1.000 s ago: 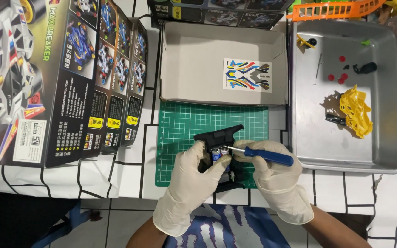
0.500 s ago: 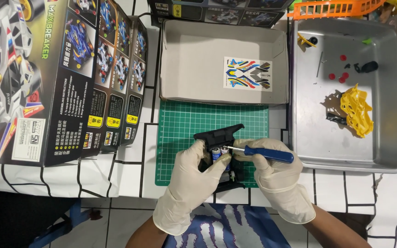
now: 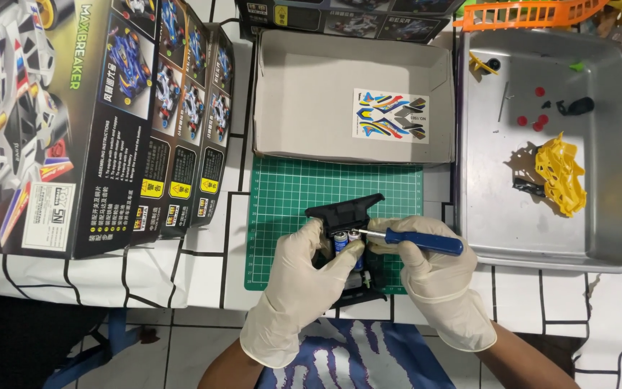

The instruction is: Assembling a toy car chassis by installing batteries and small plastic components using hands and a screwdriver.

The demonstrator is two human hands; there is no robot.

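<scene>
A black toy car chassis (image 3: 343,210) rests on a green cutting mat (image 3: 289,194), with two small batteries (image 3: 347,238) seated in it. My left hand (image 3: 300,284), in a pale glove, grips the chassis from the left, thumb by the batteries. In my gloved right hand (image 3: 433,281) is a blue-handled screwdriver (image 3: 422,241), held level, its metal tip pointing left at the batteries. Much of the chassis is hidden under my hands.
An open grey cardboard tray (image 3: 282,94) holding a sticker sheet (image 3: 390,115) lies behind the mat. A metal tray (image 3: 484,209) at right holds a yellow parts frame (image 3: 559,173), red bits and black pieces. Printed model car boxes (image 3: 73,122) stand at left.
</scene>
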